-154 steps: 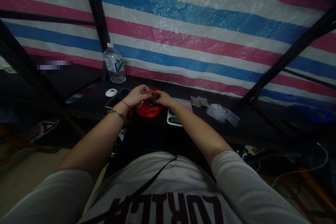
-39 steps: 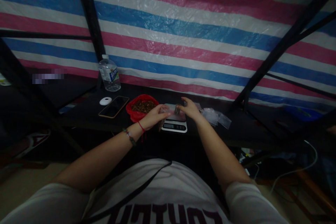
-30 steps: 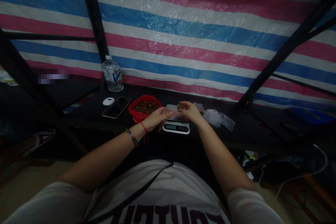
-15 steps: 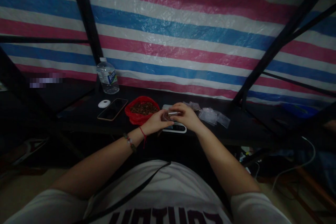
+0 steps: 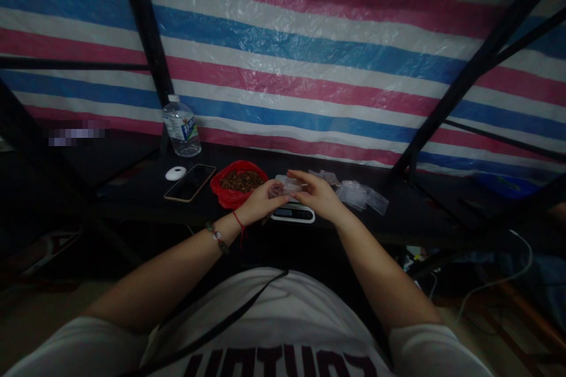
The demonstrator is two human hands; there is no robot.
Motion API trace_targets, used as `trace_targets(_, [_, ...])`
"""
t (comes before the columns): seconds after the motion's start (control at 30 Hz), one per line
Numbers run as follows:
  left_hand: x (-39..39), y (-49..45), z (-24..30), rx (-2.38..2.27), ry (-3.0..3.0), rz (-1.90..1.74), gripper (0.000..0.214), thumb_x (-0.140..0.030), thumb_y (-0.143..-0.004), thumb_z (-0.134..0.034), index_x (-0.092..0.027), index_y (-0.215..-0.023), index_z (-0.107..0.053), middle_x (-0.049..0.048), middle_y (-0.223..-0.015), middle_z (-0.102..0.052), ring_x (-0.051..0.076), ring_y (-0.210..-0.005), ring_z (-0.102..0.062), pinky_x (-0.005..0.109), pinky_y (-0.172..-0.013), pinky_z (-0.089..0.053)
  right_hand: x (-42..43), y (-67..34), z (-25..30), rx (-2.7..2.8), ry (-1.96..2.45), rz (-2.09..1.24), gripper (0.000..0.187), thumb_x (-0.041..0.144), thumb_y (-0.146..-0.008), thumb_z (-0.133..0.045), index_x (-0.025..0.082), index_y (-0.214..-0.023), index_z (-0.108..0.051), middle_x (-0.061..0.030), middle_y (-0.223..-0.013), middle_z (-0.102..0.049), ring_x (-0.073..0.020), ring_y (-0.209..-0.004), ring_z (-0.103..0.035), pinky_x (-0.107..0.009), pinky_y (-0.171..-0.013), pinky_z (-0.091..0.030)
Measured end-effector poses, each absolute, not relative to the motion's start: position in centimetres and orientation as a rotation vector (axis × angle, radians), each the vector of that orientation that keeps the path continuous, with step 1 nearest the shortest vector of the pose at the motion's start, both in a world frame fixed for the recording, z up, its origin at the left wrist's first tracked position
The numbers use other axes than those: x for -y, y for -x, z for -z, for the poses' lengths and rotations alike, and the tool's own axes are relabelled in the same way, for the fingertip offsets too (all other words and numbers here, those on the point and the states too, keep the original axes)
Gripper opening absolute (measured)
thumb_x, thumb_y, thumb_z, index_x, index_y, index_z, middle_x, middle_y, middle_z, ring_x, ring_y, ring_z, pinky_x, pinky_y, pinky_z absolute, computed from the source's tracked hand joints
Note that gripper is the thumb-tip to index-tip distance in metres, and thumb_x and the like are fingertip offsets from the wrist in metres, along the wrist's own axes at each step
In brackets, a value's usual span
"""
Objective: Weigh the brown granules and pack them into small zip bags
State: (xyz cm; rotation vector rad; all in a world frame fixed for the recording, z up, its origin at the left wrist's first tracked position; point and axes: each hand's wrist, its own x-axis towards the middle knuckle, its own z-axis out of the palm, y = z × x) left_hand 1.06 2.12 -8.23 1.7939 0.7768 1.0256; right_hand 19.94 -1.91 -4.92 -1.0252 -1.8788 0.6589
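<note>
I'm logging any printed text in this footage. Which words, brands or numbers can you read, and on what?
None reads with certainty.
Bottle: blue, white and green label; lettering too blurred to read.
Scale: display and panel marks too dim and small.
White shirt: large dark letters cut off by the bottom edge; no sure word.

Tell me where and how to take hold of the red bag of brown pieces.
Probably best by its left and right sides together, coming in low from both flanks: the red bag looks soft and sits broad and open-topped, with loose brown pieces inside that a one-edged lift could spill.
</note>
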Motion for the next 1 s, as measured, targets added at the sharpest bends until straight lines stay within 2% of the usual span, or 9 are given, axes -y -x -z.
trace_targets(0.17, [-2.8,-0.6,8.0,-0.744,-1.571,-1.005,0.032,-0.036,-0.069,-0.069,-0.016,-0.091,-0.056,-0.0002,-0.077,-0.063,0.013,-0.07,-0.057,0.026,-0.069,-0.044,0.0,-21.0,6.1,1.933,1.071,-0.589,0.062,0.011,-0.071,-0.06,0.024,-0.132,-0.052,-0.0083,-0.118,-0.063,-0.0168,-0.1,-0.064,-0.032,-0.087,-0.052])
trace_targets(0.4, [-3.2,0.4,7.5,-0.59,-1.131,-0.799,0.031,-0.038,-0.068,-0.068,-0.014,-0.086,-0.06,0.0023,-0.074,-0.065,0.013,-0.062,-0.059,0.025,-0.058,-0.043,-5.7,-22.0,9.8,1.875,1.5,-0.294,0.041,0.019,-0.07,-0.067,0.016,-0.111,-0.067,-0.0121,-0.11,-0.065,-0.0236,-0.106,-0.06,-0.042,-0.097,-0.045])
trace_targets(0.57, [-3.4,0.9,7.3,-0.517,-0.876,-0.703,0.026,-0.037,-0.071,-0.063,-0.015,-0.087,-0.063,0.0029,-0.072,-0.065,0.014,-0.061,-0.059,0.026,-0.059,-0.044,-5.1,-21.3,9.2,1.864,1.354,-0.203,0.06,0.025,-0.069,-0.073,0.021,-0.126,-0.058,-0.0121,-0.125,-0.057,-0.0251,-0.12,-0.051,-0.044,-0.105,-0.038])
trace_targets(0.73, [-3.0,0.9,7.2,-0.441,-0.894,-0.628,0.028,-0.037,-0.07,-0.061,-0.015,-0.086,-0.065,0.0049,-0.069,-0.064,0.016,-0.06,-0.057,0.029,-0.061,-0.044,-0.8,-19.1,6.6,1.849,1.066,-0.341,0.035,0.026,-0.083,-0.059,0.024,-0.117,-0.061,-0.0088,-0.124,-0.057,-0.0207,-0.121,-0.05,-0.04,-0.104,-0.039])
trace_targets(0.8, [-2.7,0.8,7.4,-0.431,-0.922,-0.588,0.028,-0.038,-0.07,-0.059,-0.015,-0.085,-0.066,0.0063,-0.07,-0.065,0.017,-0.061,-0.058,0.031,-0.065,-0.045,0.8,-18.3,6.0,1.928,1.012,-0.423,0.029,0.025,-0.082,-0.061,0.025,-0.111,-0.064,-0.0081,-0.126,-0.055,-0.02,-0.122,-0.049,-0.039,-0.104,-0.038])
trace_targets(0.9, [-2.1,0.5,7.9,-0.418,-0.967,-0.51,0.031,-0.042,-0.072,-0.058,-0.015,-0.082,-0.066,0.0081,-0.072,-0.067,0.02,-0.066,-0.061,0.035,-0.071,-0.047,2.3,-17.8,5.5,2.008,0.984,-0.536,0.011,0.028,-0.08,-0.065,0.022,-0.089,-0.068,-0.0076,-0.124,-0.057,-0.0206,-0.118,-0.053,-0.039,-0.102,-0.04])
trace_targets(1.0, [-1.9,0.2,8.2,-0.399,-1.059,-0.548,0.035,-0.046,-0.072,-0.063,-0.015,-0.087,-0.067,0.0081,-0.082,-0.069,0.02,-0.074,-0.063,0.034,-0.074,-0.048,2.4,-18.5,4.9,1.956,0.966,-0.627,0.011,0.031,-0.079,-0.067,0.02,-0.076,-0.067,-0.0075,-0.115,-0.06,-0.0202,-0.109,-0.058,-0.037,-0.092,-0.047])
